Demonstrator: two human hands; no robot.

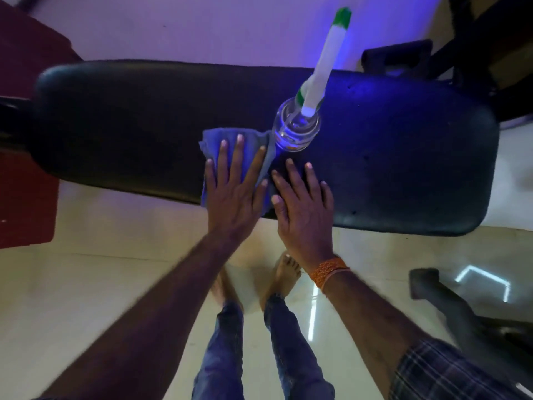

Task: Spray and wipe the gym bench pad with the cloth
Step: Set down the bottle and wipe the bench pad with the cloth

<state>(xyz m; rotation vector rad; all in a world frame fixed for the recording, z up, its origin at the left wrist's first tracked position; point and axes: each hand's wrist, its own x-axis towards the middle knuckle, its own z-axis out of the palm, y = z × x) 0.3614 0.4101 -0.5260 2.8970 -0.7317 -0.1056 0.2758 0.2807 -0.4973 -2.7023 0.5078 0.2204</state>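
Bench pad [115, 116] | left hand [233, 194] flat, pressing cloth [210, 140] | right hand [305, 209] flat, empty | bottle [297, 127] at 1 o'clock of cloth; wipe clear of it, firm overlapping strokes.

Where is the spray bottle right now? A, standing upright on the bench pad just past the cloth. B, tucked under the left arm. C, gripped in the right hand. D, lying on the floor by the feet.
A: the spray bottle stands on the bench pad, beside the cloth edge, while the left hand lies flat on the cloth and the right hand flat on the pad.
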